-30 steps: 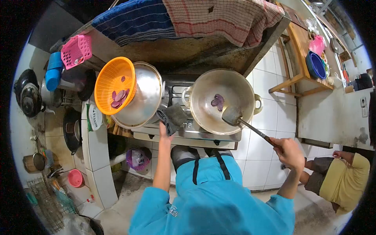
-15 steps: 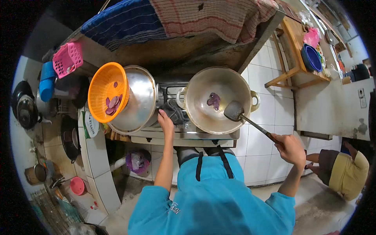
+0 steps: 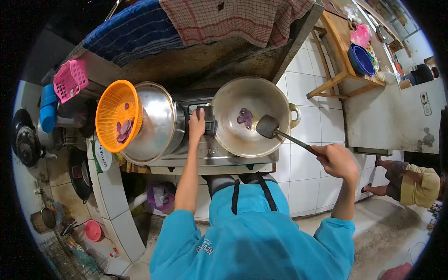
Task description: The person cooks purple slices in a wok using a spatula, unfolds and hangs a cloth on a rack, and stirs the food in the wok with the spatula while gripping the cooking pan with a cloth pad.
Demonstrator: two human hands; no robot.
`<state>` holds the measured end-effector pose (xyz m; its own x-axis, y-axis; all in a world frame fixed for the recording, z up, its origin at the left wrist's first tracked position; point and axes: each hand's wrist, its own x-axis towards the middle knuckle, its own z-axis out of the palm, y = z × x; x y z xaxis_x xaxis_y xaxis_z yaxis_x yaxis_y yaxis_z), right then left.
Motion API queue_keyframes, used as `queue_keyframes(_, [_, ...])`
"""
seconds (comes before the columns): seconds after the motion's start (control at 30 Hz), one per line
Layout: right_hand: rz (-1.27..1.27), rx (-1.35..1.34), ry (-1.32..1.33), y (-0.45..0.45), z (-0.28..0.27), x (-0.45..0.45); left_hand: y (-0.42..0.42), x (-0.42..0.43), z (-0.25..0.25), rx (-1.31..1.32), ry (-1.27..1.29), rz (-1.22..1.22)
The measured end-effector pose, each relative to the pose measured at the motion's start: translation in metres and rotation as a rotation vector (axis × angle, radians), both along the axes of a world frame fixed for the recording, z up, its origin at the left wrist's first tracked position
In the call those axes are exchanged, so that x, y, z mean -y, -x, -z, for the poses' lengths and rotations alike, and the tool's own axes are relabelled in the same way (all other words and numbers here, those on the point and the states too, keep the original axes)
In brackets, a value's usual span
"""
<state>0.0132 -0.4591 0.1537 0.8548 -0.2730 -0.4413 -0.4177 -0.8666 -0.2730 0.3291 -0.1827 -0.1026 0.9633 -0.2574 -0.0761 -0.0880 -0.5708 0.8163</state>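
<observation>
My right hand [image 3: 339,162] is closed around the handle of a long spatula [image 3: 298,142]. Its dark blade rests inside a large two-handled wok [image 3: 233,137] on the stove, just right of a small clump of purple slices [image 3: 244,118]. My left hand [image 3: 197,125] is closed on a dark folded cloth [image 3: 208,122] against the wok's left side, where the handle is covered. Left of that hand, an orange basket [image 3: 105,119] holding more purple slices [image 3: 124,130] sits on a big lidded metal pot [image 3: 156,109].
The stove [image 3: 210,161] stands below a ledge hung with a blue towel [image 3: 135,32] and a checked cloth [image 3: 238,18]. A wooden table [image 3: 333,32] holds a blue basin [image 3: 361,60]. Another person [image 3: 417,186] is low near the floor at right.
My left hand has moved up with the cloth to the wok's left handle. The spatula blade is now nearer the purple slices, which lie a bit more spread. The view has shifted slightly.
</observation>
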Motion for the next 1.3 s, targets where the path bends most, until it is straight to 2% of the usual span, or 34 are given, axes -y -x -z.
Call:
queue_keyframes(0.1, [-0.019, 0.001, -0.024, -0.014, 0.007, 0.0, -0.011, 0.007, 0.02, 0.04, -0.068, 0.025])
queue_keyframes(0.27, [-0.038, 0.093, -0.084, -0.014, 0.009, 0.008, -0.015, 0.011, 0.005, 0.049, -0.092, 0.066])
queue_keyframes(0.43, [-0.052, -0.026, -0.033, -0.013, 0.001, 0.012, -0.014, 0.009, 0.006, 0.147, -0.166, 0.039])
queue_keyframes(0.53, [-0.069, 0.078, -0.059, -0.024, 0.001, 0.011, -0.014, 0.011, 0.004, 0.146, -0.234, 0.003])
queue_keyframes(0.63, [-0.074, 0.024, -0.069, -0.017, -0.009, 0.021, -0.017, 0.013, 0.006, 0.094, -0.277, -0.02])
queue_keyframes(0.73, [-0.178, 0.047, -0.009, -0.024, 0.001, 0.016, -0.013, 0.016, 0.003, 0.1, -0.235, -0.059])
queue_keyframes(0.83, [-0.098, 0.081, -0.073, -0.028, -0.003, 0.016, -0.016, 0.018, 0.008, 0.134, -0.15, -0.055])
queue_keyframes(0.93, [-0.137, 0.034, -0.061, -0.022, -0.009, 0.021, -0.016, 0.02, 0.007, 0.133, -0.104, -0.032])
queue_keyframes(1.03, [-0.188, 0.148, 0.012, -0.023, 0.007, 0.019, -0.016, 0.021, 0.005, 0.154, -0.109, 0.004])
queue_keyframes(1.13, [-0.105, 0.154, -0.107, -0.021, 0.002, 0.027, -0.015, 0.019, -0.001, 0.187, -0.153, 0.009])
queue_keyframes(1.23, [-0.198, 0.012, -0.041, -0.03, -0.01, 0.022, -0.016, 0.019, 0.011, 0.287, -0.149, -0.022])
queue_keyframes(1.3, [-0.144, 0.022, -0.046, -0.033, -0.006, 0.019, -0.018, 0.018, 0.013, 0.256, -0.148, 0.001])
